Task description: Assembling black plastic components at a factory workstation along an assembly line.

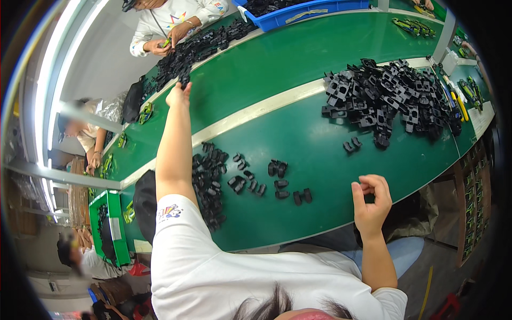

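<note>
My left hand (179, 95) is stretched far across the green bench, its fingers closed around black plastic parts (184, 79) at the near end of a long heap (200, 48). How many parts it grips is hidden. My right hand (373, 205) hovers over the bench's near edge, fingers loosely bent and thumb apart, with nothing in it. Between my arms lie small black plastic clips (277, 168), some set in pairs. A loose pile of similar clips (210, 184) sits beside my left forearm.
A large mound of black plastic parts (389, 98) covers the right of the bench (314, 138). A pale rail (256, 109) divides the bench lengthwise. Across it, a person (173, 26) handles a small green-and-black part. A blue bin (304, 13) stands at the back, a green crate (113, 226) at left.
</note>
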The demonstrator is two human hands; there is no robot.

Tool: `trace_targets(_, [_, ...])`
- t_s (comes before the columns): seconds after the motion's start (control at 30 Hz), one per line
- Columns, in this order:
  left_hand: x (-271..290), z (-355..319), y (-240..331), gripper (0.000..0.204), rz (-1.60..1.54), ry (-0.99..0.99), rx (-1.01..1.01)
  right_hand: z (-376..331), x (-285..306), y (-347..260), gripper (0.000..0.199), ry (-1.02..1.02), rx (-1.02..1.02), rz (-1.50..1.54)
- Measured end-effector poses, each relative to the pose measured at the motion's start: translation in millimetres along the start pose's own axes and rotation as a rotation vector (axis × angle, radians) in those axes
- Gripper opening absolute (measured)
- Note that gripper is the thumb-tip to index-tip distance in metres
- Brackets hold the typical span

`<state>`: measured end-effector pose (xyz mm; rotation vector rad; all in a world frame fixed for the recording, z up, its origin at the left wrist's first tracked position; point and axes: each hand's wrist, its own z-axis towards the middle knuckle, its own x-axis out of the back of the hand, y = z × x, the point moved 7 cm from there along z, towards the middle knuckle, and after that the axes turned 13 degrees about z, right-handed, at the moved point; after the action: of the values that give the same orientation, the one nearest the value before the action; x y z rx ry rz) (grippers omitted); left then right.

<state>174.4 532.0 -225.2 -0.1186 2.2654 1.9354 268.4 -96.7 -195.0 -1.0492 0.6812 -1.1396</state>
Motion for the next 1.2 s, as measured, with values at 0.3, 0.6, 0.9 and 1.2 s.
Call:
trace_targets(0.3, [-14.3,125.2,-44.4,0.006,0.023,0.222,0.092,-1.1,-5.3,-4.7,0.016,0.025,0.085,-0.275])
trace_targets(0.6, [-23.1,165.3,-27.8,0.027,-0.064,0.181,-0.098,8.5,-5.7,-5.7,0.017,0.031,0.135,-0.295])
trace_targets(0.9, [-38.9,7.1,35.0,0.023,0.389,-0.166,-0.335,35.4,-23.1,-15.0,0.030,-0.159,0.226,-0.417])
trace_targets(1.2, [-47.3,-397.2,62.5,0.015,0.674,-1.079,-0.751,35.3,-19.2,10.3,0.015,-0.270,0.340,-0.546])
